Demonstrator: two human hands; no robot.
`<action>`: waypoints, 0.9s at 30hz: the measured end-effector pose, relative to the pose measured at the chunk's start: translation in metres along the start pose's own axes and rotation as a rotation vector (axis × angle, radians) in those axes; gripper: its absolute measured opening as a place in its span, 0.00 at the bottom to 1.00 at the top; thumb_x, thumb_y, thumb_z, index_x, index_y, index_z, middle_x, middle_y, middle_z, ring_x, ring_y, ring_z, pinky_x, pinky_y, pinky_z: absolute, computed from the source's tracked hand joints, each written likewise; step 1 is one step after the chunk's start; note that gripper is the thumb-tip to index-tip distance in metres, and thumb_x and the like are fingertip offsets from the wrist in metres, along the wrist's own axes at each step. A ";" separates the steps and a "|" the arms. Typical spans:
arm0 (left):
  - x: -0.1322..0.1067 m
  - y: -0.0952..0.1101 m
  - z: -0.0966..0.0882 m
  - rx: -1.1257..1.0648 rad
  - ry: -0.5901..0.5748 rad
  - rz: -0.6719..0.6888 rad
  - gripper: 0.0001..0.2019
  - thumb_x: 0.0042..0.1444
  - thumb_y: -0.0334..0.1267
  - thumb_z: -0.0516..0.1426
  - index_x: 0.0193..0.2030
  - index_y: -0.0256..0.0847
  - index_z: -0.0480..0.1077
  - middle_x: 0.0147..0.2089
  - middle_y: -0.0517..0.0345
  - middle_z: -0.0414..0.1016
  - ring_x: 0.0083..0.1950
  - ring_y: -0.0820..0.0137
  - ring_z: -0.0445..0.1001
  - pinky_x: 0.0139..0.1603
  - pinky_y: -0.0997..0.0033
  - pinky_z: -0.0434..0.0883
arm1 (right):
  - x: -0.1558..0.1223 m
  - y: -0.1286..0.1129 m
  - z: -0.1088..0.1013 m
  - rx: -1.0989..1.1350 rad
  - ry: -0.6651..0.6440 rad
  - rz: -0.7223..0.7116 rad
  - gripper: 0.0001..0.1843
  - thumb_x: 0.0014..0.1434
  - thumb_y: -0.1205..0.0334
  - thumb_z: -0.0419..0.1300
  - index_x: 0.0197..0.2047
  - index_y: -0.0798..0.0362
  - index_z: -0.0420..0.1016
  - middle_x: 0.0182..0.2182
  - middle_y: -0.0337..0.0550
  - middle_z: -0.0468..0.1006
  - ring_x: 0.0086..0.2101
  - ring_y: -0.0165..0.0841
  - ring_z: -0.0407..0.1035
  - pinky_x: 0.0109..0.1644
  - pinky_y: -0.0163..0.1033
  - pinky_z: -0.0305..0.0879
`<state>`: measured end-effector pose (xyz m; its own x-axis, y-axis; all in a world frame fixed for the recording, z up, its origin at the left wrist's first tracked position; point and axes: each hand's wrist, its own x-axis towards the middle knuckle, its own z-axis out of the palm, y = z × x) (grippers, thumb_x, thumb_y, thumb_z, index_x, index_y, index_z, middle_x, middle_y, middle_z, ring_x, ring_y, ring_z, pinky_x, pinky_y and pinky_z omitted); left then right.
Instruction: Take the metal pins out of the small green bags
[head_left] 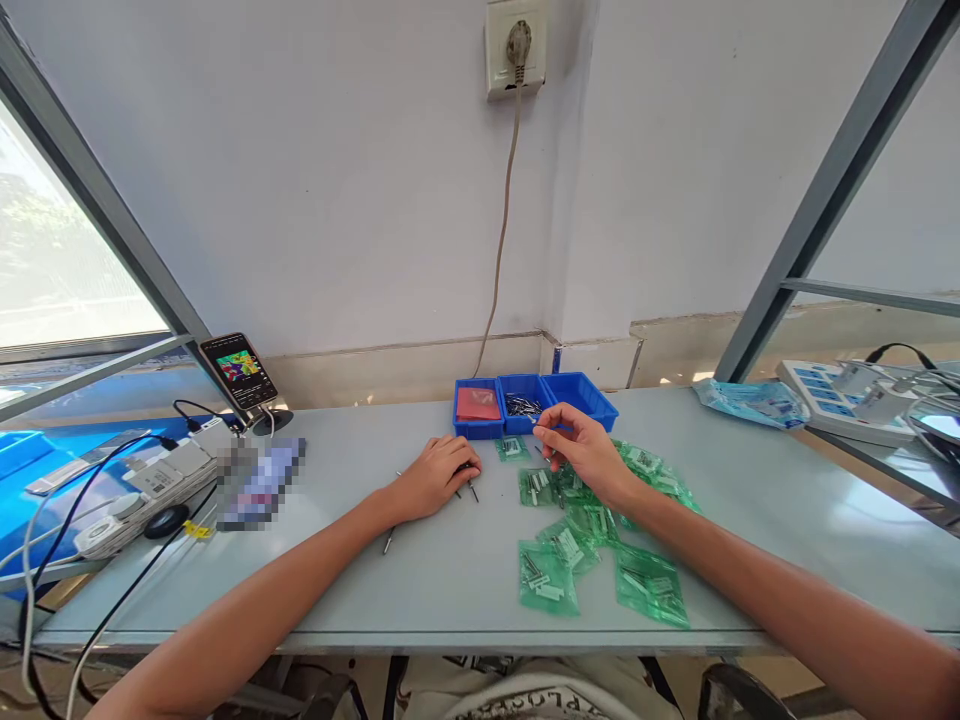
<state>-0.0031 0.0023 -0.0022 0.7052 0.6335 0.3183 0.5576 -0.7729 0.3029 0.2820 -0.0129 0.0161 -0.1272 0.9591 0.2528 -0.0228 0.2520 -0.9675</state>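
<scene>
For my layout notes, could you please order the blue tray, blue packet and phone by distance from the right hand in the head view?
1. Blue tray, just beyond the right hand.
2. Blue packet, farther right.
3. Phone, far left.

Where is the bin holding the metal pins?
Head view, centre: the middle blue bin at the table's far edge, beside the bin with red contents, beyond the right hand.

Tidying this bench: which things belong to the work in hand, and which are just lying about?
In use: left hand, right hand, loose metal pins, green bags, blue bins.
Lying about: phone, power strip, blue packet.
</scene>
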 end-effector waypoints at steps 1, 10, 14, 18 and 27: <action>0.000 0.000 0.000 0.001 0.000 -0.001 0.11 0.77 0.42 0.48 0.47 0.44 0.70 0.47 0.55 0.75 0.50 0.63 0.70 0.56 0.60 0.64 | 0.000 0.001 0.000 -0.011 -0.011 -0.004 0.21 0.55 0.44 0.72 0.38 0.48 0.71 0.29 0.34 0.71 0.27 0.31 0.66 0.26 0.36 0.68; 0.000 0.002 -0.001 -0.001 -0.004 -0.010 0.13 0.77 0.43 0.47 0.47 0.44 0.70 0.48 0.54 0.74 0.50 0.63 0.70 0.57 0.59 0.64 | 0.000 0.005 -0.002 -0.262 -0.022 -0.115 0.16 0.59 0.46 0.68 0.36 0.49 0.73 0.33 0.39 0.74 0.29 0.33 0.66 0.28 0.38 0.68; 0.000 0.004 -0.003 -0.001 -0.004 -0.012 0.13 0.77 0.44 0.47 0.47 0.44 0.70 0.48 0.54 0.74 0.50 0.63 0.70 0.57 0.59 0.65 | -0.002 0.001 0.000 -0.293 -0.023 -0.111 0.15 0.60 0.47 0.68 0.36 0.48 0.73 0.32 0.38 0.74 0.29 0.33 0.66 0.30 0.39 0.67; 0.000 0.005 -0.004 -0.003 -0.008 -0.014 0.13 0.77 0.44 0.47 0.48 0.44 0.71 0.47 0.54 0.74 0.50 0.62 0.70 0.57 0.59 0.65 | -0.001 0.003 0.000 -0.162 -0.055 -0.037 0.18 0.60 0.42 0.67 0.37 0.49 0.74 0.28 0.36 0.72 0.24 0.30 0.63 0.27 0.38 0.65; -0.001 0.003 -0.003 -0.006 -0.011 -0.014 0.13 0.77 0.44 0.47 0.47 0.45 0.71 0.48 0.54 0.74 0.51 0.62 0.70 0.58 0.59 0.65 | 0.000 -0.003 -0.001 0.041 0.042 0.147 0.26 0.57 0.36 0.67 0.31 0.50 0.69 0.22 0.32 0.65 0.20 0.26 0.57 0.22 0.33 0.56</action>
<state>-0.0034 -0.0005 0.0009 0.7021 0.6440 0.3039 0.5650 -0.7635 0.3129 0.2831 -0.0140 0.0191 -0.0909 0.9900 0.1075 -0.0477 0.1035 -0.9935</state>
